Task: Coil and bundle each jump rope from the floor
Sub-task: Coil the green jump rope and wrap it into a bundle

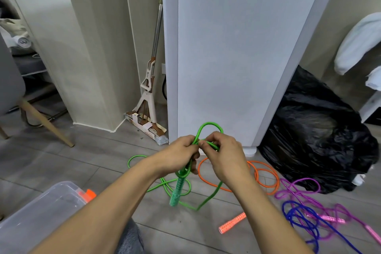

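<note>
In front of the white fridge [237, 47], the left hand [181, 150] grips the green rope [208, 123], fingers curled round it. The right hand [223, 155] pinches its loop. The green handle [176, 192] hangs down.

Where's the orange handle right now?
Head view, low and right of centre: the orange handle lies on the floor, just left of the right forearm and below the lowest loop of the green rope.
</note>
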